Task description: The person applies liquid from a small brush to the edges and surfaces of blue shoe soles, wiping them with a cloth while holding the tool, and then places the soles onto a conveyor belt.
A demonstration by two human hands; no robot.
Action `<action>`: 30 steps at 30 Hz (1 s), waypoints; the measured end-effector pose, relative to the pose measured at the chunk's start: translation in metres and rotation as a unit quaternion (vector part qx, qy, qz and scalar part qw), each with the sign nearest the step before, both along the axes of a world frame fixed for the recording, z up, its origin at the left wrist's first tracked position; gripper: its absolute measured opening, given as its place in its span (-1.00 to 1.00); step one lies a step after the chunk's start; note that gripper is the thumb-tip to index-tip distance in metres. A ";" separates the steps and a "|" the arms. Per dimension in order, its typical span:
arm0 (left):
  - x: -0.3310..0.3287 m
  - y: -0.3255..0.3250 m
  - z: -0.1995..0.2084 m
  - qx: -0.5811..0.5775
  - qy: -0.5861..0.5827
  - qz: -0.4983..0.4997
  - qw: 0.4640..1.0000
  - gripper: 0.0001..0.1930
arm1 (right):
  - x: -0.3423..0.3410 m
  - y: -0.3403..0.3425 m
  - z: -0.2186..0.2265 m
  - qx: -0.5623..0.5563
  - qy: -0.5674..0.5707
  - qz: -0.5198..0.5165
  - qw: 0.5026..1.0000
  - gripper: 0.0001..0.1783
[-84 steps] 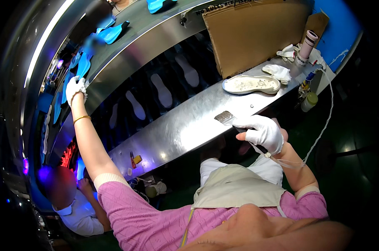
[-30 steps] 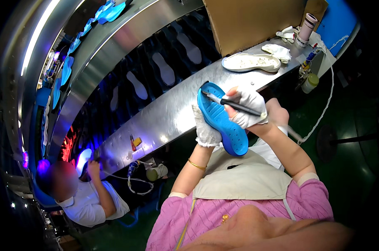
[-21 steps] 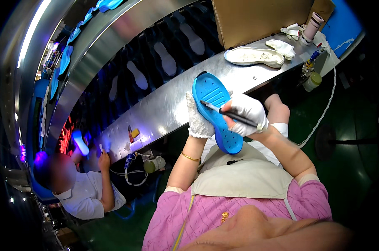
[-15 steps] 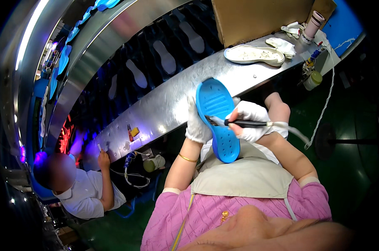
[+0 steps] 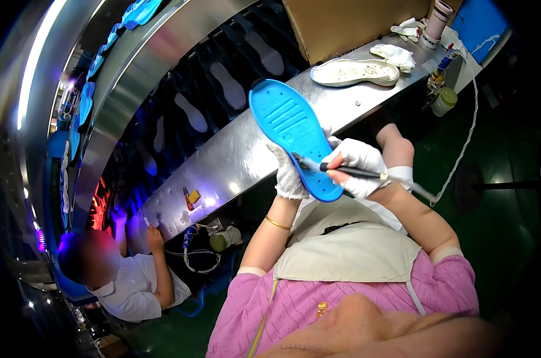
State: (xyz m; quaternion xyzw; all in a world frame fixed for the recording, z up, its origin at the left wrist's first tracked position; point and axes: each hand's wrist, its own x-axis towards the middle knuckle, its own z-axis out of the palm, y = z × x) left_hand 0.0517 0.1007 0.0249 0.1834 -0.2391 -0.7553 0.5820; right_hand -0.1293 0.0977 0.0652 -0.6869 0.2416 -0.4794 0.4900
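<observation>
As blue sole [image 5: 287, 122] slants, broad end up-left; left fingers [image 5: 279, 155] clasp it; right fingers [image 5: 337, 161], brush [image 5: 361, 173]

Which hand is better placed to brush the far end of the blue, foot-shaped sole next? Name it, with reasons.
Probably the right hand: it holds the slim black-handled brush, bristles at the sole. The left hand is occupied supporting that sole.

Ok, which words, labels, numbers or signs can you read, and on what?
Pink cylinder: small dark lettering on its pale base; I'm not copying it out.
Blue sole: no lettering I can make out.
Black-handled brush: none I can make out.
Cardboard: none visible.
</observation>
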 end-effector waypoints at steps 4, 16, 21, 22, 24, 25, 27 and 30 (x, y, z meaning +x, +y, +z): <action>0.006 -0.014 -0.003 -0.040 0.063 0.068 0.995 -0.02 | 0.007 -0.001 0.005 0.001 -0.018 0.055 0.998 -0.84; 0.028 -0.055 0.007 -0.176 0.146 0.119 0.966 0.11 | 0.011 -0.002 0.015 0.261 -0.116 0.062 0.956 -0.86; 0.032 -0.065 0.016 -0.259 0.127 0.076 0.954 0.15 | 0.013 -0.003 0.009 0.203 -0.072 0.108 0.971 -0.88; 0.032 -0.063 0.018 -0.244 0.132 0.078 0.958 0.16 | 0.011 -0.006 0.008 0.283 -0.138 0.139 0.939 -0.88; 0.033 -0.066 0.024 -0.263 0.108 0.031 0.958 0.19 | 0.007 -0.012 0.008 0.366 -0.199 0.131 0.899 -0.88; 0.034 -0.067 0.028 -0.281 0.094 0.004 0.955 0.20 | 0.006 -0.014 0.008 0.308 -0.185 0.087 0.929 -0.85; 0.036 -0.064 0.033 -0.231 0.011 0.016 0.973 0.23 | 0.001 -0.019 0.009 0.238 -0.118 0.039 0.963 -0.83; 0.037 -0.061 0.039 -0.167 -0.089 0.003 0.982 0.24 | 0.000 -0.025 0.012 0.178 -0.013 0.064 0.982 -0.82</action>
